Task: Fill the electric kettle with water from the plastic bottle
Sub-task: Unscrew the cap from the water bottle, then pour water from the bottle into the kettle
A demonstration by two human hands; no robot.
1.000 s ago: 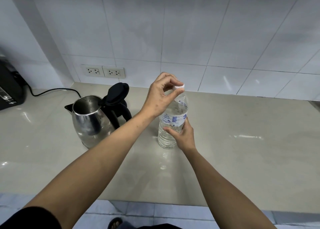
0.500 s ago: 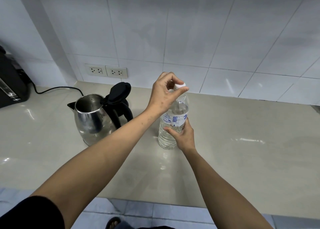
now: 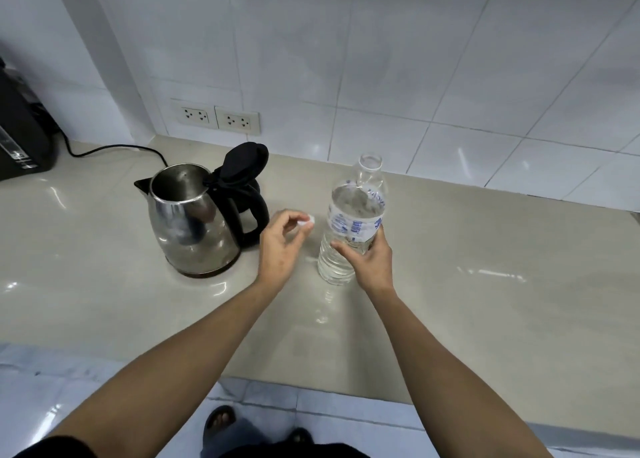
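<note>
A steel electric kettle [image 3: 188, 227] stands on the beige counter [image 3: 485, 301], its black lid [image 3: 244, 163] flipped up and its mouth open. To its right a clear plastic water bottle [image 3: 353, 211] stands upright with its neck uncapped and water up to the shoulder. My right hand [image 3: 367, 255] grips the bottle's lower body. My left hand [image 3: 282, 246] hovers low between kettle and bottle, pinching the white bottle cap [image 3: 306, 222] at its fingertips, just above the counter.
A black appliance [image 3: 20, 138] sits at the far left with a black cord [image 3: 114, 149] running along the counter toward the kettle. Two wall sockets [image 3: 218, 119] are set in the white tiled wall behind. The counter's front edge runs below my forearms.
My left hand took the cap off the bottle's neck and carried it down and left, toward the counter. The right hand kept its hold on the bottle.
</note>
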